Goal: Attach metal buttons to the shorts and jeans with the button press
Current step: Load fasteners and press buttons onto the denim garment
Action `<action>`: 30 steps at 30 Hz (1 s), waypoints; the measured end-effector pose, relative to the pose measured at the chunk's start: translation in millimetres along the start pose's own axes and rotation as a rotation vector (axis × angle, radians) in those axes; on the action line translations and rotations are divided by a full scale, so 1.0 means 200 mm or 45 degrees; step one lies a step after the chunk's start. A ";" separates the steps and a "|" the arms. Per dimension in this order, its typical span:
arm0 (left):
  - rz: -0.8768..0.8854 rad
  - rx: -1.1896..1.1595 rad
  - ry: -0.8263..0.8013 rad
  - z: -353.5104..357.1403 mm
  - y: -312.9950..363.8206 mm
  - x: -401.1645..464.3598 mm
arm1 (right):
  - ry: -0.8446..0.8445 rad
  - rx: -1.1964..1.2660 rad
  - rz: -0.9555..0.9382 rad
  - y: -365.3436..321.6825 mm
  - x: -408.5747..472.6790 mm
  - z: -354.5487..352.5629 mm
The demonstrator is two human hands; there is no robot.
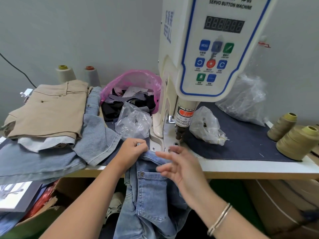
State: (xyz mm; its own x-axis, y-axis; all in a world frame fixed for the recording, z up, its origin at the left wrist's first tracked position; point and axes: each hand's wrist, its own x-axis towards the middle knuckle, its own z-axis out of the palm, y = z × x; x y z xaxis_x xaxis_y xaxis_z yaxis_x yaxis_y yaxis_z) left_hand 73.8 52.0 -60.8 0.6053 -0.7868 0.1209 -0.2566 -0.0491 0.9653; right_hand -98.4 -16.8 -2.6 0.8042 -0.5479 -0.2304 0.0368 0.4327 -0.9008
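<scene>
- The left hand is curled into a loose fist, knuckles up, with fingers and thumb pinching a fold of cloth; its bare forearm runs up from the lower left.
- The right hand is open, fingers spread and slightly bent, blurred.
- The right wrist wears thin bracelets.

You are looking at light blue denim jeans, tan khaki shorts, a cream button press trimmed in blue, a pink bag, navy cloth and olive thread cones.
</scene>
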 end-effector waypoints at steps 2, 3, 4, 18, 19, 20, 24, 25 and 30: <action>0.001 -0.048 -0.018 0.00 0.00 0.00 | -0.071 -0.509 -0.253 0.04 0.03 0.10; -0.004 -0.087 -0.015 0.00 0.00 0.00 | -0.088 -0.775 -0.415 0.04 0.08 0.16; -0.012 -0.124 0.008 0.00 -0.01 0.00 | -0.072 -0.998 -0.566 0.02 0.16 0.22; -0.015 -0.106 0.050 -0.01 -0.02 0.01 | 0.137 -2.599 -0.622 0.04 0.96 0.40; -0.012 -0.099 0.051 -0.01 -0.02 0.01 | 0.140 -2.612 -0.653 0.04 0.97 0.40; -0.009 -0.087 0.051 -0.01 -0.02 0.01 | 0.130 -2.630 -0.686 0.04 0.97 0.41; -0.025 -0.075 0.065 -0.01 -0.01 0.00 | 0.041 -2.669 -0.818 0.04 0.98 0.44; -0.025 -0.073 0.063 -0.01 0.00 0.00 | 0.041 -2.647 -0.834 0.04 0.98 0.43; -0.011 -0.040 0.034 -0.02 0.00 0.00 | 0.093 -2.546 -0.861 0.05 0.97 0.40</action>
State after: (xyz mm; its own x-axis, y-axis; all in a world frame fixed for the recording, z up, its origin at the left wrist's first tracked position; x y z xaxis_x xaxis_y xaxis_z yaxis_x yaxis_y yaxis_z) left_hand 76.5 53.3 -59.8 0.6275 -0.7697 0.1179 -0.2277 -0.0366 0.9731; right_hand 105.0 -61.5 -26.6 0.9209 -0.2944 0.2556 -0.3293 -0.9383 0.1055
